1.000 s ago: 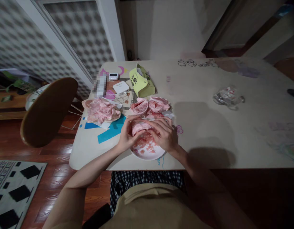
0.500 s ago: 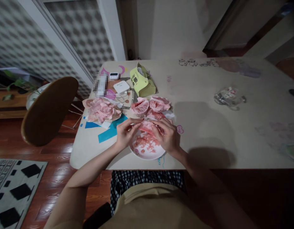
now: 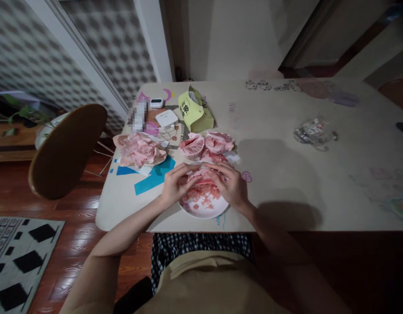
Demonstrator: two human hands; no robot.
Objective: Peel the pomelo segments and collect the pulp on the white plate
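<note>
Left hand (image 3: 173, 185) and right hand (image 3: 234, 185) are both curled around a pink fruit piece (image 3: 204, 175), gripping it between thumbs and fingers. Its long axis runs roughly left to right, from one hand to the other, with a reddish edge facing the person; the fingers hide its ends. It sits between the two hands, over the far part of the white plate (image 3: 204, 213), with loose pulp (image 3: 205, 192) just nearer the body. Whether it touches the plate cannot be told. One second ago the piece showed as a rounded, pale lump between the thumbs; now it looks flatter, with more of the reddish edge in sight. Beyond the plate, the left fruit chunk (image 3: 192, 146) and right fruit chunk (image 3: 220, 141) stay put, as do the peel heap (image 3: 140, 150) and the yellow-green cap (image 3: 192, 114).
</note>
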